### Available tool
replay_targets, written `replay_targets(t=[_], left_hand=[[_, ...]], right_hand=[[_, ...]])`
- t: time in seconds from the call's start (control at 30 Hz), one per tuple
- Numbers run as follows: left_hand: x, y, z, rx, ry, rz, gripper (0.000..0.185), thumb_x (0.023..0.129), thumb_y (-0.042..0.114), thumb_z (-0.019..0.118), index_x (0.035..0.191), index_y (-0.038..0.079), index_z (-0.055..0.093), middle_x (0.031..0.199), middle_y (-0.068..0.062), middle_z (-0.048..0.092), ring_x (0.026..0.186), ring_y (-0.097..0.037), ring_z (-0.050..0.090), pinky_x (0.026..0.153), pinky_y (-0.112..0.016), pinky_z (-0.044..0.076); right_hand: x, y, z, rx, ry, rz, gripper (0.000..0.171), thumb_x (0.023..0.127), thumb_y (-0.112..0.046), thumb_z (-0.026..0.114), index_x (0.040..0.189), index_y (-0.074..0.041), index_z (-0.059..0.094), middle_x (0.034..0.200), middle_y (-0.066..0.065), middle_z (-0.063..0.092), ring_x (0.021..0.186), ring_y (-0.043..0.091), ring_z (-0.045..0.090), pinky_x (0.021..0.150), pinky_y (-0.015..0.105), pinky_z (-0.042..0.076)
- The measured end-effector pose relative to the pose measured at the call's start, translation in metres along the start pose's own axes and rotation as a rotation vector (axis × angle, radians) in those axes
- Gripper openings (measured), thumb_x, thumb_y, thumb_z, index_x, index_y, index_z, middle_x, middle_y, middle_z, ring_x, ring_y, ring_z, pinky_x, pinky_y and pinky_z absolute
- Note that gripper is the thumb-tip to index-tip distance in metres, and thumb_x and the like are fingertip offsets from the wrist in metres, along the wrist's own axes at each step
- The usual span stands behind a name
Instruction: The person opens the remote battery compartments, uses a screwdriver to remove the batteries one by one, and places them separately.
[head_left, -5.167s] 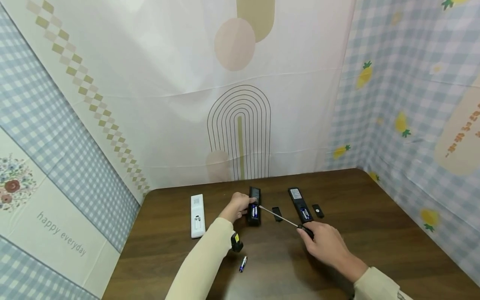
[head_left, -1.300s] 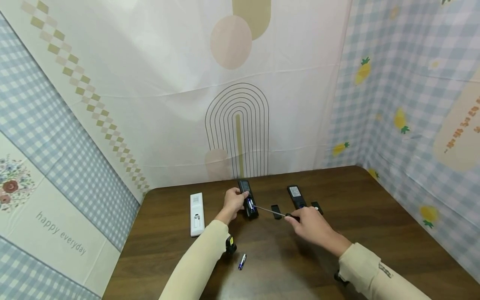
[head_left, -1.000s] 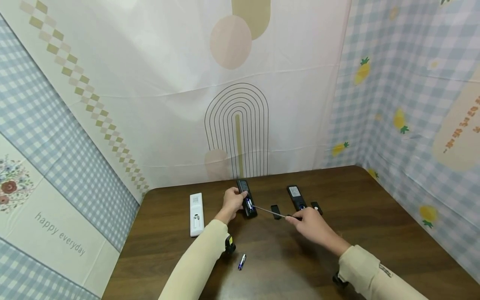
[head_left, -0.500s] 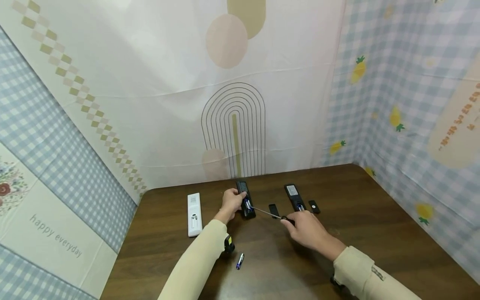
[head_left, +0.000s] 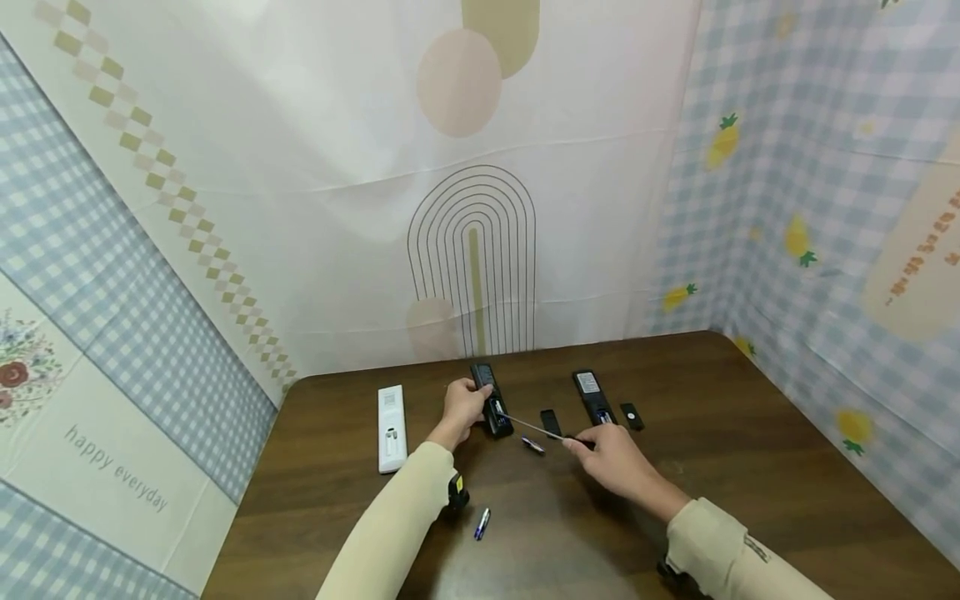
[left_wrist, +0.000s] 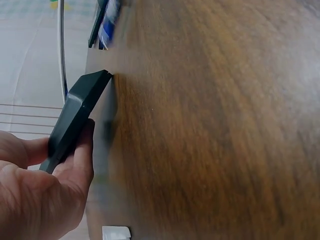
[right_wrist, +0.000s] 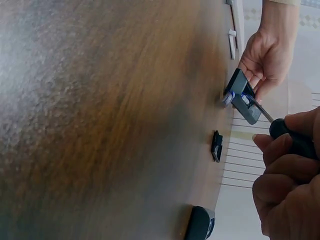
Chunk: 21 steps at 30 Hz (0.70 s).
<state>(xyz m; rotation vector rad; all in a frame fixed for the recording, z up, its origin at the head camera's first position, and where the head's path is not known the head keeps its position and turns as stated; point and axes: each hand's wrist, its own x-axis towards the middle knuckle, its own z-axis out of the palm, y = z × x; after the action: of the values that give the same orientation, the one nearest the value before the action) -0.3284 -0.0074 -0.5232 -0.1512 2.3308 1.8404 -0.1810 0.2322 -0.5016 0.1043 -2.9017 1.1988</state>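
Observation:
My left hand (head_left: 463, 407) grips a black remote control (head_left: 483, 377), tilted up off the table in the left wrist view, thumb on its back. Its battery compartment is uncovered, and a battery (right_wrist: 245, 99) shows inside. My right hand (head_left: 611, 458) holds a screwdriver (right_wrist: 287, 134) by its black handle. The thin shaft reaches left, its tip at the compartment. A blue and silver battery (head_left: 533, 445) is out of the remote, just to its right and below the screwdriver shaft; it looks blurred in the left wrist view. Beyond the shaft lies a black battery cover (head_left: 550, 422).
Another black remote (head_left: 588, 385) with batteries showing lies behind my right hand, its cover (head_left: 632, 416) beside it. A white remote (head_left: 392, 429) with its compartment uncovered lies at left. Another battery (head_left: 482, 524) rests near the front of the wooden table (head_left: 315, 500).
A battery has come out of the held remote to its right. Since the oldest frame, the remote has turned slightly and shifted left; my right hand has moved left with the screwdriver.

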Motion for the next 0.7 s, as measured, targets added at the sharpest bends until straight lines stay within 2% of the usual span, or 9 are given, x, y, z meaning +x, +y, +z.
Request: replay_targets(t=[0.13, 0.3, 0.37, 0.5, 0.7], left_hand=[[0.001, 0.000, 0.001, -0.020, 0.003, -0.007, 0.024, 0.105, 0.020, 0.069, 0.112, -0.002, 0.065, 0.122, -0.026, 0.069, 0.087, -0.024, 0.074, 0.070, -0.033, 0.065], [0.000, 0.001, 0.000, -0.042, 0.003, -0.016, 0.023, 0.105, 0.019, 0.069, 0.112, -0.003, 0.064, 0.122, -0.028, 0.070, 0.091, -0.027, 0.076, 0.073, -0.035, 0.066], [-0.001, 0.002, -0.001, -0.050, 0.001, -0.019, 0.023, 0.105, 0.018, 0.069, 0.114, -0.003, 0.064, 0.123, -0.029, 0.070, 0.093, -0.028, 0.077, 0.075, -0.037, 0.067], [-0.003, 0.003, -0.002, -0.061, -0.004, -0.022, 0.025, 0.106, 0.018, 0.068, 0.117, -0.004, 0.064, 0.124, -0.030, 0.070, 0.096, -0.030, 0.078, 0.078, -0.039, 0.067], [-0.003, 0.003, -0.002, -0.061, -0.008, -0.018, 0.026, 0.106, 0.018, 0.068, 0.119, -0.005, 0.064, 0.124, -0.030, 0.071, 0.091, -0.029, 0.078, 0.075, -0.037, 0.067]], right_hand=[[0.000, 0.002, 0.000, -0.010, 0.011, -0.005, 0.037, 0.106, -0.029, 0.068, 0.077, -0.006, 0.074, 0.053, -0.007, 0.039, 0.047, 0.007, 0.029, 0.048, 0.021, 0.028], [0.002, 0.010, 0.001, -0.024, 0.036, 0.009, 0.027, 0.105, -0.030, 0.069, 0.100, -0.008, 0.083, 0.068, -0.004, 0.064, 0.050, 0.007, 0.041, 0.057, 0.024, 0.041], [0.002, 0.013, 0.000, -0.023, 0.042, 0.006, 0.026, 0.105, -0.031, 0.069, 0.104, -0.008, 0.084, 0.074, -0.003, 0.069, 0.054, 0.008, 0.045, 0.059, 0.025, 0.043], [0.002, 0.015, -0.001, -0.021, 0.044, -0.011, 0.027, 0.105, -0.031, 0.069, 0.101, -0.008, 0.083, 0.068, -0.004, 0.063, 0.053, 0.007, 0.042, 0.056, 0.024, 0.040], [0.000, 0.013, -0.002, -0.021, 0.041, 0.013, 0.029, 0.104, -0.031, 0.070, 0.111, -0.005, 0.082, 0.069, -0.003, 0.063, 0.048, 0.007, 0.036, 0.052, 0.024, 0.039]])
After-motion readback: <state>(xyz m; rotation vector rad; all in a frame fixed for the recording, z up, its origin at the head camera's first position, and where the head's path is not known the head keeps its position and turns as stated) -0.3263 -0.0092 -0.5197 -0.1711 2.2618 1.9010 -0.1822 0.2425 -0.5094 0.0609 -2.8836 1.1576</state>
